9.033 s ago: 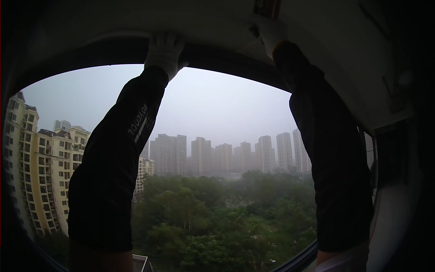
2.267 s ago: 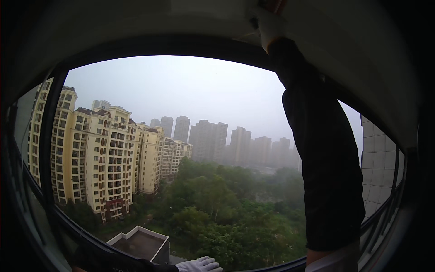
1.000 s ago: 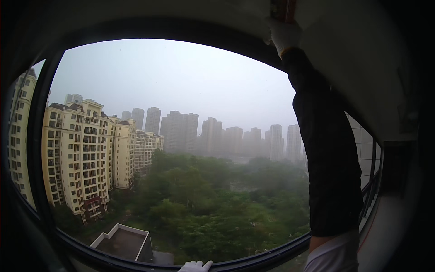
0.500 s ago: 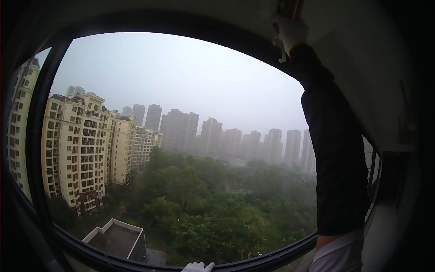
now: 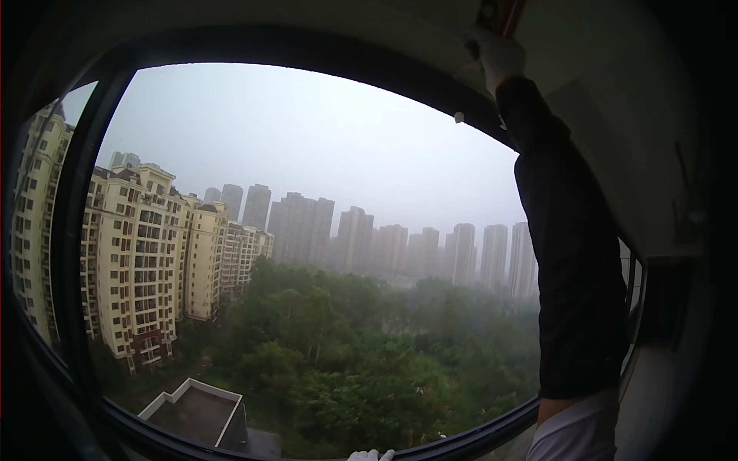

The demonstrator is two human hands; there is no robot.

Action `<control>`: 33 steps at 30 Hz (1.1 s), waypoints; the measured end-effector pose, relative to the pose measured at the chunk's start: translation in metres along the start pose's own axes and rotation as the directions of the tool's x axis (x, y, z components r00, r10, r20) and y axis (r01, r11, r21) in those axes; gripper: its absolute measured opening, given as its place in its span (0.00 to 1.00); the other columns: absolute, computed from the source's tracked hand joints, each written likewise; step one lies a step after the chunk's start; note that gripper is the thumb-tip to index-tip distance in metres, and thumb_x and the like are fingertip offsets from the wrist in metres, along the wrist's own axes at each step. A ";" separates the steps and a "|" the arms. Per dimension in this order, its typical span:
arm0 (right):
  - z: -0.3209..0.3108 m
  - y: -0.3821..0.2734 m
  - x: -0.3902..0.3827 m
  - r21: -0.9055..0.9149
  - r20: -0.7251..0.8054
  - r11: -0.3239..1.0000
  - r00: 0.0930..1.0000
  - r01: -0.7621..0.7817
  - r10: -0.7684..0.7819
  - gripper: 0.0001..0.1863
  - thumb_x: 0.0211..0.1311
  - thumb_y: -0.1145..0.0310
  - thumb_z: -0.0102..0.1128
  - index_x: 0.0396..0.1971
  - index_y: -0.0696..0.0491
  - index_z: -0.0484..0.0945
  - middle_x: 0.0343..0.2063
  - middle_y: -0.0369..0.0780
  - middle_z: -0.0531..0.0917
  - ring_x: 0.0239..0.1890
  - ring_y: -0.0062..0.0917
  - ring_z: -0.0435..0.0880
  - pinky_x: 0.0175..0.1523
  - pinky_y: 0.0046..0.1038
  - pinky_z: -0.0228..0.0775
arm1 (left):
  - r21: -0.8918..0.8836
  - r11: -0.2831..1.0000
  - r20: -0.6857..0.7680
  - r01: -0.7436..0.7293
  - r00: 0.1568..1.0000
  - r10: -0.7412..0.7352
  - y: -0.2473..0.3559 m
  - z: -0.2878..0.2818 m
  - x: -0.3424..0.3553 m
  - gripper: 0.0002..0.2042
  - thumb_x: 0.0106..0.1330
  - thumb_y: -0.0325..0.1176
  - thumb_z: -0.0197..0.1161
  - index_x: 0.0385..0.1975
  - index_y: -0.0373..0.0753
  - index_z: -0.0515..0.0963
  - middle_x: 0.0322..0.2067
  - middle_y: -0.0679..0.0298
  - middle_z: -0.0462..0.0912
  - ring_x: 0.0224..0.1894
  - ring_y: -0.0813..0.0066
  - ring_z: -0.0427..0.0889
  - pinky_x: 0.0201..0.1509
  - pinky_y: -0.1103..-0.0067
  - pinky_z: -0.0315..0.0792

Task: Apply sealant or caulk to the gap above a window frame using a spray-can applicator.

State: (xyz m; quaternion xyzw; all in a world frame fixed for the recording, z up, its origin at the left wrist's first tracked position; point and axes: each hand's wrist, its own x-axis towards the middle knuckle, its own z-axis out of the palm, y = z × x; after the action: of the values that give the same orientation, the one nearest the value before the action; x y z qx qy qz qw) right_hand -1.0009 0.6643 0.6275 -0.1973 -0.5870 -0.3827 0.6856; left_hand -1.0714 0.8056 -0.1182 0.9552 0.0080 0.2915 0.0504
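Observation:
High at the upper right, my right hand [image 5: 498, 58], in a white glove, is closed around a reddish tool [image 5: 503, 15] with a dark round part. The tool runs out of the top of the picture, so its kind does not show. My raised right arm, in a dark sleeve, crosses in front of the window. Below the hand, a small white scrap [image 5: 459, 117] shows against the dark top edge of the window frame [image 5: 307, 50]. Only the gloved fingertips of my left hand [image 5: 371, 456] are in view, stretched over the bottom rail, with the palm hidden.
A dark upright bar [image 5: 69, 230] divides the window at the left. A pale ceiling [image 5: 607, 100] slopes along the upper right. Beyond the window lie tall beige apartment blocks [image 5: 142, 253], trees [image 5: 338, 353], a flat roof [image 5: 196, 411] far below, and hazy towers.
The white strip that hung by my right hand has left it, and a white scrap now shows lower down. My left fingertips have shifted right along the bottom rail. The view has tilted slightly.

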 end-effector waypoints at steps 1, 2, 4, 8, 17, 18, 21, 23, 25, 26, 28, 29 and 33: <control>0.008 -0.001 0.000 0.023 0.007 1.000 1.000 -0.004 0.004 0.13 0.61 0.61 0.75 0.31 0.55 0.85 0.24 0.34 0.85 0.21 0.14 0.79 0.23 0.20 0.63 | -0.025 1.000 0.027 -0.019 0.999 0.020 -0.005 -0.008 -0.004 0.42 0.61 0.60 0.72 0.66 0.32 0.73 0.49 0.43 0.82 0.51 0.43 0.82 0.57 0.56 0.76; 0.017 -0.004 -0.001 0.046 0.015 0.999 1.000 -0.006 0.005 0.13 0.62 0.60 0.75 0.31 0.55 0.85 0.24 0.34 0.85 0.21 0.14 0.78 0.22 0.20 0.62 | -0.021 1.000 0.028 -0.020 0.999 0.021 -0.012 -0.017 -0.009 0.42 0.61 0.60 0.72 0.66 0.32 0.73 0.49 0.43 0.82 0.51 0.43 0.82 0.57 0.56 0.76; 0.037 -0.007 -0.007 0.080 0.014 0.997 1.000 -0.017 0.016 0.13 0.62 0.60 0.75 0.31 0.56 0.85 0.24 0.34 0.85 0.20 0.14 0.77 0.22 0.20 0.61 | -0.024 0.998 0.014 -0.062 0.998 0.062 -0.026 -0.036 -0.026 0.41 0.61 0.59 0.72 0.66 0.32 0.73 0.50 0.43 0.81 0.52 0.43 0.82 0.59 0.56 0.75; 0.071 -0.015 -0.007 0.122 0.005 0.992 1.000 -0.029 0.028 0.13 0.64 0.60 0.74 0.31 0.55 0.85 0.24 0.34 0.84 0.17 0.13 0.73 0.21 0.19 0.58 | -0.052 0.996 0.096 0.073 0.993 -0.068 -0.065 -0.087 -0.072 0.47 0.61 0.62 0.71 0.69 0.27 0.69 0.63 0.37 0.77 0.65 0.39 0.77 0.71 0.57 0.70; 0.148 -0.027 -0.011 0.163 0.016 0.986 0.999 0.045 -0.049 0.13 0.64 0.59 0.73 0.28 0.53 0.86 0.22 0.33 0.83 0.16 0.13 0.70 0.21 0.19 0.56 | 0.016 0.928 0.208 0.373 0.906 -0.368 -0.170 -0.199 -0.178 0.54 0.52 0.72 0.72 0.66 0.27 0.73 0.60 0.38 0.81 0.63 0.42 0.80 0.69 0.59 0.73; 0.152 -0.028 -0.011 0.162 0.015 0.986 0.999 0.047 -0.050 0.13 0.64 0.59 0.73 0.28 0.53 0.86 0.22 0.33 0.83 0.16 0.13 0.70 0.21 0.19 0.56 | 0.036 0.911 0.266 0.411 0.875 -0.405 -0.169 -0.216 -0.183 0.54 0.52 0.73 0.71 0.66 0.28 0.74 0.58 0.38 0.82 0.62 0.42 0.81 0.68 0.59 0.74; 0.165 -0.033 -0.013 0.134 0.019 0.991 1.000 -0.004 0.001 0.13 0.65 0.59 0.72 0.28 0.52 0.85 0.23 0.33 0.83 0.17 0.13 0.71 0.21 0.19 0.56 | 0.057 0.900 0.264 0.432 0.863 -0.431 -0.169 -0.233 -0.198 0.53 0.52 0.74 0.70 0.64 0.28 0.75 0.56 0.39 0.84 0.60 0.43 0.83 0.66 0.59 0.76; 0.176 -0.038 -0.015 0.123 0.024 0.992 1.000 0.005 -0.008 0.12 0.65 0.60 0.72 0.29 0.53 0.85 0.23 0.33 0.84 0.17 0.13 0.73 0.20 0.19 0.57 | 0.066 0.902 0.234 0.427 0.872 -0.430 -0.169 -0.227 -0.204 0.53 0.52 0.74 0.70 0.64 0.28 0.76 0.55 0.39 0.84 0.59 0.42 0.83 0.65 0.58 0.76; 0.184 -0.044 -0.019 0.149 0.018 0.989 1.000 -0.009 0.006 0.11 0.64 0.60 0.72 0.29 0.53 0.85 0.23 0.33 0.84 0.17 0.13 0.73 0.20 0.19 0.57 | 0.082 0.922 0.132 0.380 0.912 -0.388 -0.172 -0.211 -0.211 0.51 0.52 0.74 0.70 0.61 0.29 0.78 0.52 0.39 0.86 0.55 0.41 0.85 0.61 0.57 0.78; 0.187 -0.047 -0.021 0.173 0.013 0.985 1.000 -0.021 0.019 0.11 0.64 0.61 0.72 0.30 0.53 0.85 0.23 0.33 0.84 0.17 0.13 0.73 0.20 0.19 0.57 | 0.083 0.922 0.132 0.379 0.912 -0.387 -0.170 -0.212 -0.211 0.51 0.52 0.74 0.70 0.61 0.29 0.78 0.52 0.39 0.86 0.55 0.41 0.85 0.61 0.57 0.78; 0.192 -0.053 -0.023 0.165 0.008 0.986 1.000 -0.028 0.027 0.11 0.64 0.61 0.72 0.30 0.53 0.85 0.22 0.33 0.84 0.17 0.13 0.73 0.20 0.19 0.57 | 0.093 0.911 0.192 0.403 0.890 -0.413 -0.160 -0.216 -0.210 0.49 0.52 0.74 0.70 0.58 0.29 0.79 0.49 0.39 0.86 0.53 0.41 0.85 0.60 0.56 0.78; 0.197 -0.058 -0.025 0.162 0.004 0.986 0.999 -0.038 0.038 0.11 0.64 0.61 0.73 0.30 0.53 0.85 0.22 0.33 0.83 0.16 0.14 0.73 0.20 0.19 0.58 | 0.085 0.915 0.168 0.394 0.900 -0.403 -0.158 -0.213 -0.213 0.49 0.52 0.74 0.70 0.56 0.28 0.79 0.47 0.39 0.87 0.52 0.40 0.86 0.58 0.56 0.78; 0.208 -0.073 -0.031 0.164 0.032 0.985 0.998 -0.060 0.056 0.11 0.64 0.61 0.73 0.30 0.53 0.85 0.22 0.33 0.83 0.17 0.13 0.74 0.20 0.20 0.58 | 0.084 0.921 0.135 0.380 0.911 -0.389 -0.154 -0.204 -0.220 0.49 0.51 0.74 0.70 0.55 0.28 0.80 0.46 0.39 0.87 0.51 0.41 0.86 0.58 0.56 0.79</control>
State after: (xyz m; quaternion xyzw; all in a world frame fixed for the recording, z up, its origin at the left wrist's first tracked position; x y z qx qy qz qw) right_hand -1.1926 0.7776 0.6334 -0.1623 -0.6199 -0.3102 0.7023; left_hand -1.3651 0.9677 -0.0877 0.9550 0.2001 0.2034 0.0805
